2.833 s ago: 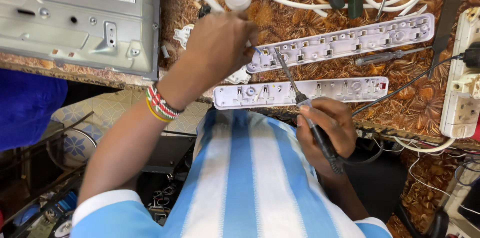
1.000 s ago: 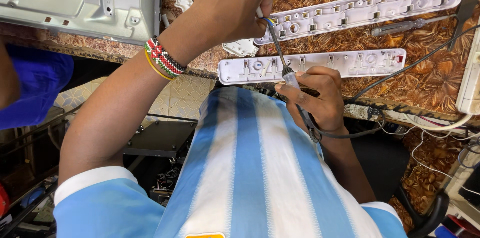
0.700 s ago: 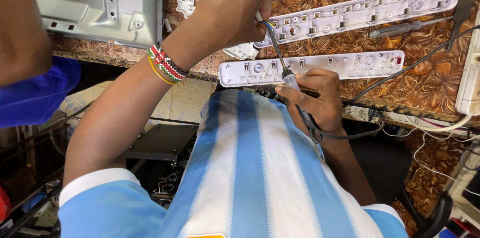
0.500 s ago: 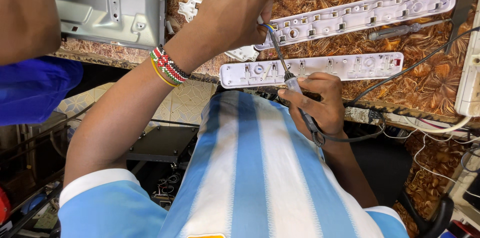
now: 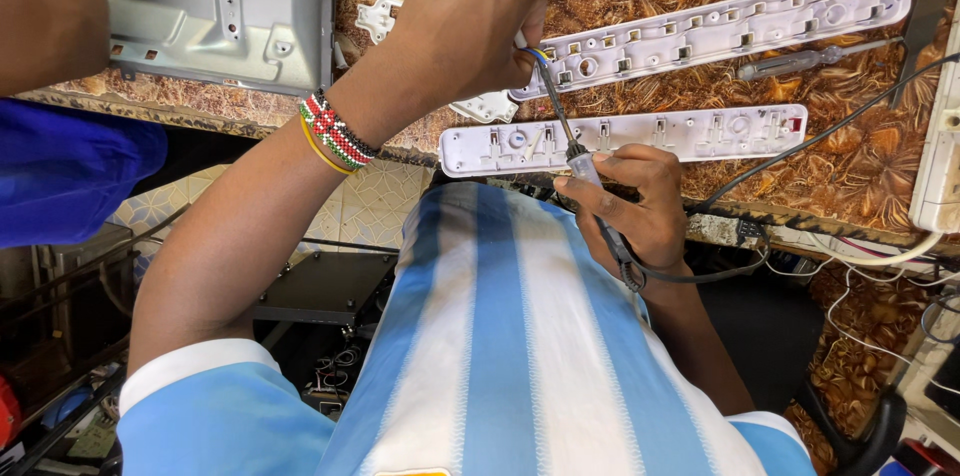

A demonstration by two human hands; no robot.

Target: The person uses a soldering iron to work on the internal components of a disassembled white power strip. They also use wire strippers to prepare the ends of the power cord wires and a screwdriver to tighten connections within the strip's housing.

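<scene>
A: Far left, another person's arm and blue sleeve (image 5: pixel 60 166), not involved. Grey metal chassis (image 5: pixel 215 6) on the patterned table (image 5: pixel 860 156), untouched.

B: Left hand (image 5: pixel 465 36)?

A: Clenched, pinching thin coloured wires (image 5: pixel 537 54) at the end of the upper white power-strip shell (image 5: pixel 720 26). Beaded bracelet (image 5: pixel 335 131) on that wrist.

B: Right hand (image 5: pixel 640 211)?

A: Wrapped round a soldering iron (image 5: pixel 585 171) in a pen grip, tip angled up toward the wires by the left fingers. Cord trailing off right.

B: Lower strip shell (image 5: pixel 620 141)?

A: Flat at the table edge, just above the right hand, under the iron's shaft. Not held.

B: Step?

A: Looks like soldering wire ends onto a contact at the upper shell's left end. Contact of tip and joint too small to tell.

B: Next move?

A: Probably needs wires kept steady, tip kept on the joint, away from the plastic and the fingers. Screwdriver (image 5: pixel 800 61) further right, idle.
</scene>
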